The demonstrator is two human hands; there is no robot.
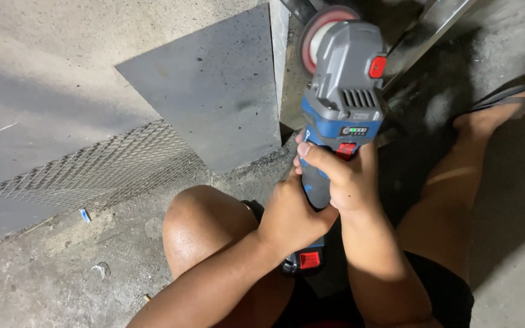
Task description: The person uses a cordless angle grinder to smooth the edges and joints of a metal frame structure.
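A blue and grey cordless angle grinder (343, 91) points away from me, its reddish disc (318, 33) up at the far end near a metal edge. My right hand (341, 176) wraps the grinder's body just below its red switch. My left hand (290, 215) grips the handle lower down, above the red-tabbed battery (308, 260). Both hands sit between my bare knees. A flat grey metal sheet (214, 91) lies on the concrete floor just left of the disc.
A strip of expanded metal mesh (92, 170) lies left of the sheet. A shiny metal bar (423, 33) slants at the upper right. My right foot in a sandal (499, 109) rests at the far right. Rough concrete floor (50, 267) surrounds everything.
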